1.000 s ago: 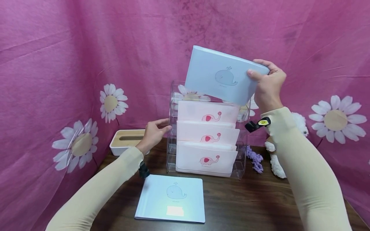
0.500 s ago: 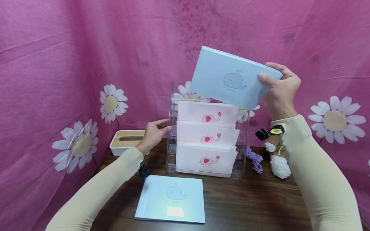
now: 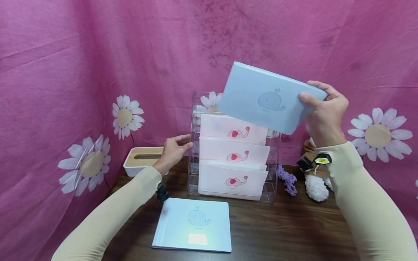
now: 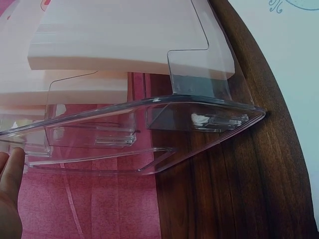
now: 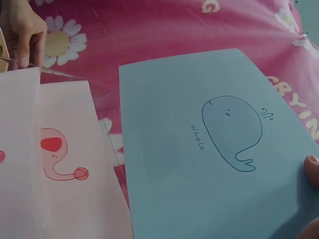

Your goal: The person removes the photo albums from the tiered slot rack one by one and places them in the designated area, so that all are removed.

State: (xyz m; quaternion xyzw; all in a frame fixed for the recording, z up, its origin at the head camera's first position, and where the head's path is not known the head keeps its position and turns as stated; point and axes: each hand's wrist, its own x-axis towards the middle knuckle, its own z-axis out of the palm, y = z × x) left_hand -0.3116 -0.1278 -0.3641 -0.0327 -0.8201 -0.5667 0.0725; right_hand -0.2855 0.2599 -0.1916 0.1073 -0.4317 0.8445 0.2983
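Observation:
My right hand [image 3: 326, 112] grips the right end of a pale blue booklet [image 3: 251, 99] with a whale drawing, thumb on the front cover and fingers behind. Tilted down to the right, the booklet is above the top of a clear tiered rack [image 3: 271, 188] and partly hides it. In the right wrist view the word "Whale" shows on its cover [image 5: 164, 149]. At the rack's left side, my left hand [image 3: 174, 152] pinches the clear side panel [image 4: 99, 117]. Pink elephant booklets [image 3: 233, 181] stand in the rack's lower tiers. A second blue whale booklet [image 3: 192, 232] lies flat in front.
A white tissue box [image 3: 134, 170] with a wooden lid stands left of the rack. Purple knitted flowers [image 3: 287, 180] and a white-and-brown plush toy [image 3: 316, 188] lie to the right on the dark wooden table [image 3: 287, 228]. A pink daisy-print cloth [image 3: 156, 54] hangs behind.
My right hand has carried the blue booklet to the right, then slightly down, uncovering more of the plush toy. My left hand stays at the rack's side.

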